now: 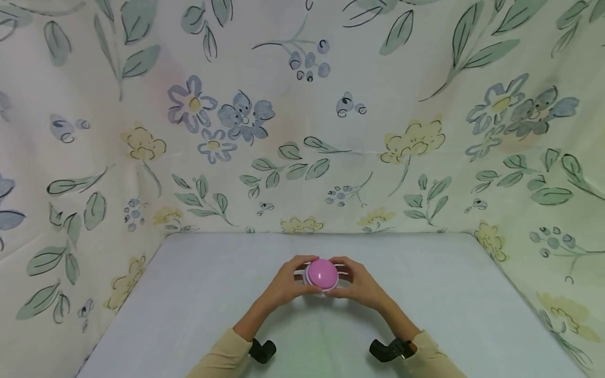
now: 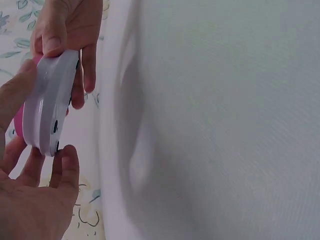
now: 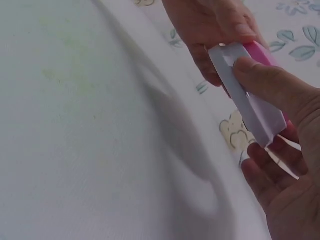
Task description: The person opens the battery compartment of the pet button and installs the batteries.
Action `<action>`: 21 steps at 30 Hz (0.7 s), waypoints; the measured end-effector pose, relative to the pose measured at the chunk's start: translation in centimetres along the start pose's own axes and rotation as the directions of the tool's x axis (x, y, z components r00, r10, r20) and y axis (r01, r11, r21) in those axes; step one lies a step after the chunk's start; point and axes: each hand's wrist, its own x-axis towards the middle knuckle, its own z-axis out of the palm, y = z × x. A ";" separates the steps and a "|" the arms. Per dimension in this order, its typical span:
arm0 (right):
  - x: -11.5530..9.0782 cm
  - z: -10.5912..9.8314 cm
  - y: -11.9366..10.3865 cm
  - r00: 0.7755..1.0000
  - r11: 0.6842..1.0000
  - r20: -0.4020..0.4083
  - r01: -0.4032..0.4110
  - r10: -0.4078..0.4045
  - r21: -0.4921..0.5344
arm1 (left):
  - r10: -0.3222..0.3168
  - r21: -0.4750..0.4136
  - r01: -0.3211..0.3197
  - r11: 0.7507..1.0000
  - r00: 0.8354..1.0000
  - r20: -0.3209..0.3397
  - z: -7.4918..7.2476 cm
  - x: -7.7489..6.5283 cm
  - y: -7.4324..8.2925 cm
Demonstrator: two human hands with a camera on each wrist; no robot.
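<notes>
A round white device with a glossy pink dome (image 1: 323,273), much like a large push button, is held between both hands near the middle of the table. My left hand (image 1: 289,281) grips its left side, thumb on the near edge and fingers round the far edge. The right hand (image 1: 355,283) does the same from the right. In the left wrist view the white casing (image 2: 47,100) is seen edge-on, with small dark spots on its underside. The right wrist view shows the casing (image 3: 250,95) raised over the table, the right thumb pressed on its side.
The table (image 1: 203,304) has a white cover, with soft shadows under the hands. Behind it and at both sides hangs a floral cloth (image 1: 359,173). Black wrist cameras sit on the left wrist (image 1: 262,350) and the right wrist (image 1: 389,349).
</notes>
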 end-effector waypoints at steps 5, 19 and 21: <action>-0.3 -0.2 0.3 1.000 1.000 0.002 -0.002 0.002 -0.017 | 0.014 0.019 -0.015 1.000 0.999 0.033 -0.1 0.0 -0.1; -0.9 -0.5 0.5 0.994 0.987 -0.011 -0.108 0.107 -0.123 | -0.060 0.099 0.059 0.993 0.998 0.007 0.7 0.4 -0.8; -0.9 -0.4 0.6 0.993 0.984 -0.009 -0.116 0.116 -0.133 | -0.071 0.086 0.070 0.994 0.997 0.013 0.7 0.5 -1.0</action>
